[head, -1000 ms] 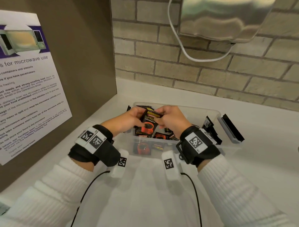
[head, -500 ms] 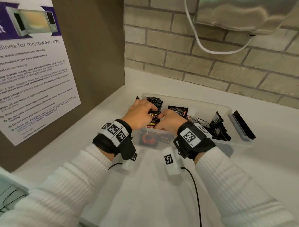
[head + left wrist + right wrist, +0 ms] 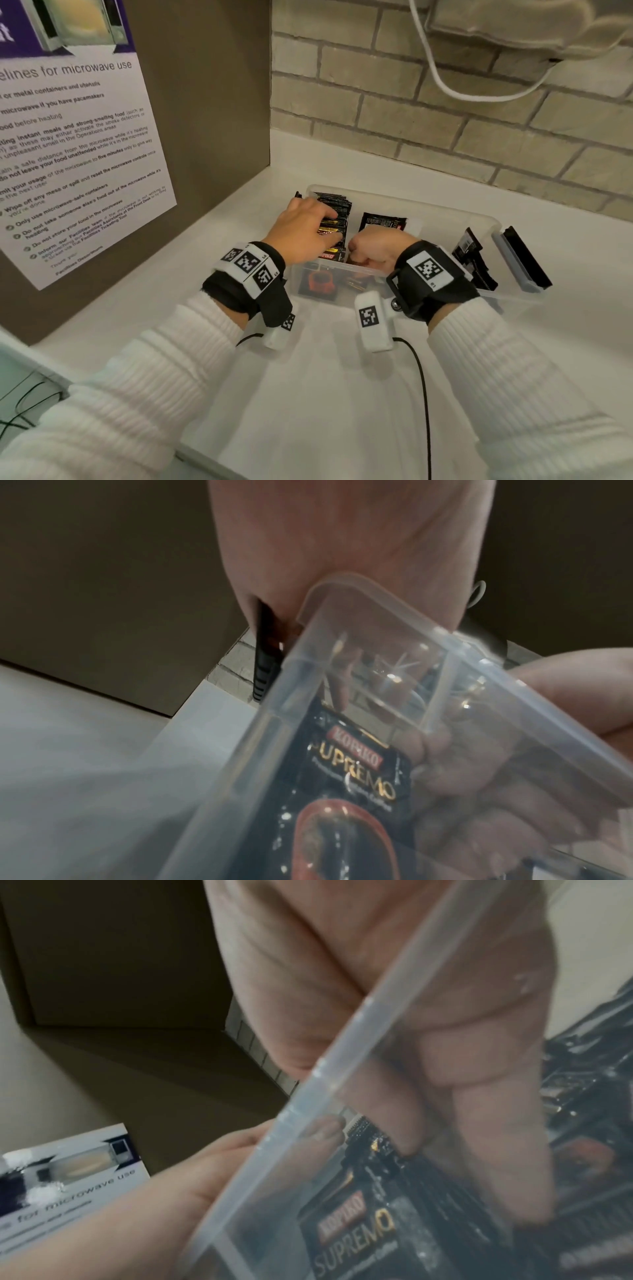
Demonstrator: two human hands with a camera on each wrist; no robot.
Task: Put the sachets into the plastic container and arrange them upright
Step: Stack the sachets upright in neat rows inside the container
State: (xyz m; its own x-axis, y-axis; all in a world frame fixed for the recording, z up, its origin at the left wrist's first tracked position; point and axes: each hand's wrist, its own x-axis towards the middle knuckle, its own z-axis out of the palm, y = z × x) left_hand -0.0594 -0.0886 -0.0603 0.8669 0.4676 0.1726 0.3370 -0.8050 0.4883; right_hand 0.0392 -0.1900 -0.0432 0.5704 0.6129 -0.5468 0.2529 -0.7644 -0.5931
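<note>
A clear plastic container (image 3: 428, 209) stands on the white counter. At its left end is a row of black sachets (image 3: 339, 205) standing upright. My left hand (image 3: 325, 228) lies over their tops, fingers bent down around the stack. My right hand (image 3: 373, 250) is knuckles-up just inside the front wall, fingers curled down on a black-and-orange sachet (image 3: 359, 1231) that stands against that wall. This sachet (image 3: 359, 772) shows through the wall in the left wrist view. One sachet (image 3: 383, 222) lies loose mid-container. More sachets (image 3: 469, 253) lean at the right end.
A grey and black flat piece (image 3: 520, 260) leans outside the container's right end. A brown panel (image 3: 212, 102) with a microwave poster (image 3: 68, 154) stands close on the left. A brick wall (image 3: 411, 120) and a white cable (image 3: 445, 80) are behind. Bare white counter (image 3: 325, 394) lies in front.
A second ago both hands held one sachet above the container. They have lowered it inside; my left hand shifted onto the upright row and my right hand sank behind the front wall.
</note>
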